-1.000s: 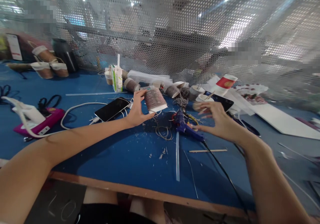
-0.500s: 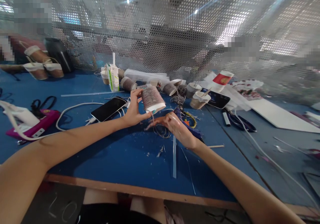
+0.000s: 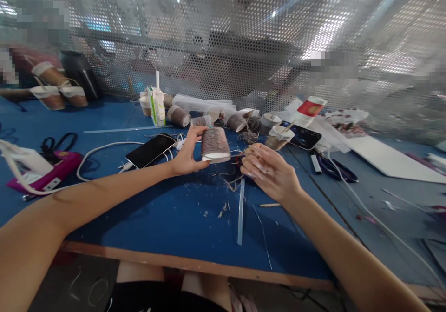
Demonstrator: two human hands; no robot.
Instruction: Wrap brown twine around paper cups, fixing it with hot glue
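Our right hand (image 3: 269, 170) has moved off rightward from beneath the cord-wrapped cup (image 3: 215, 143), fingers now curled, pinching the cord (image 3: 238, 155) that runs to it. Our left hand (image 3: 188, 157) grips the cup, thumb under, fingers on top, above the blue table (image 3: 139, 228). We see tangled string (image 3: 251, 131) behind, a phone (image 3: 150, 150) left, a clear strip (image 3: 240, 216) nearer us; our right hand blocks the table behind it.
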